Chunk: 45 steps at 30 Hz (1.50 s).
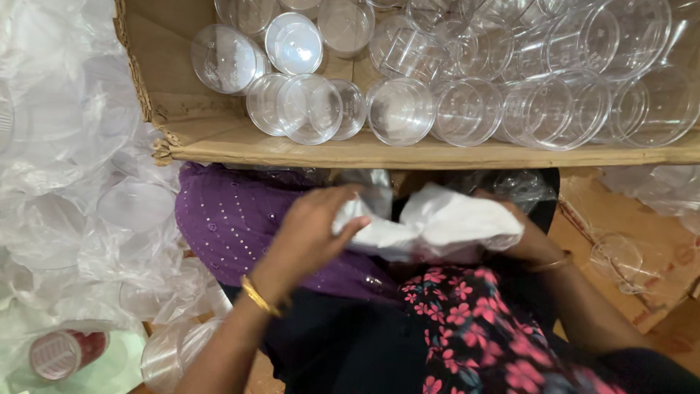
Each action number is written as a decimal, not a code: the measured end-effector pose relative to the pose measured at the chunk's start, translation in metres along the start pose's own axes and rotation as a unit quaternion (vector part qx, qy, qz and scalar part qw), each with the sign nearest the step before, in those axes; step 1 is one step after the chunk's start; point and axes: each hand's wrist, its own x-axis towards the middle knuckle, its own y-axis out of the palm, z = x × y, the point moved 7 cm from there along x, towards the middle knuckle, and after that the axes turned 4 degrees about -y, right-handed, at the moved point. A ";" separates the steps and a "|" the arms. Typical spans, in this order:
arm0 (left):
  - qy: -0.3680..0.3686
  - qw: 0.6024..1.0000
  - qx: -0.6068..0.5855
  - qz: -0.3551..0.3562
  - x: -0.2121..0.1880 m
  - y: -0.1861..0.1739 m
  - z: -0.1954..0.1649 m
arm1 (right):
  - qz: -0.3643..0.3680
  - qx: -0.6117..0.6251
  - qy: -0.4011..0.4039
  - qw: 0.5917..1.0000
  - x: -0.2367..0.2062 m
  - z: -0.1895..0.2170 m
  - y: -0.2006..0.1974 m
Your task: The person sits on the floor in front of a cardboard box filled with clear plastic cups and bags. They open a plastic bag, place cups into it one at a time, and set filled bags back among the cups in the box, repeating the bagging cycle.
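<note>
Bags, far left: heap of clear plastic bags [65, 168] holding stacked cups; a red-tinted cup [62, 354] lies low in the corner.
Left hand [310, 230]: fingers curled closed on the left end of the white cloth [430, 226]; gold bangle [260, 295] at the wrist.
White cloth: bunched over the lap, long axis running left to right between both hands, right of the left hand, touching both.
Right hand [529, 233]: mostly hidden beneath the cloth's right end; appears to grip it, bangle at the wrist.
Nearer hand: neither, both on the cloth.
Cardboard box [168, 102]: just beyond the hands, full of clear plastic cups [401, 109] lying on their sides.
Obstruction: box edge close above the cloth.
Far right: single clear cup [620, 259] on flattened cardboard.
</note>
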 end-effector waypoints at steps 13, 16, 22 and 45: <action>-0.019 0.982 0.162 0.095 0.035 0.058 0.070 | -0.029 -0.158 -0.033 0.986 0.070 -0.022 0.064; -0.086 0.969 0.229 0.040 0.035 0.051 0.094 | 0.131 -0.319 0.235 0.909 0.101 -0.056 0.111; 0.001 0.960 0.269 0.077 0.039 0.095 0.118 | 0.086 -0.372 0.108 0.918 0.127 0.018 0.108; -0.022 0.924 -0.372 -0.081 0.203 -0.097 0.044 | -0.276 0.211 -0.146 0.926 0.334 0.127 -0.087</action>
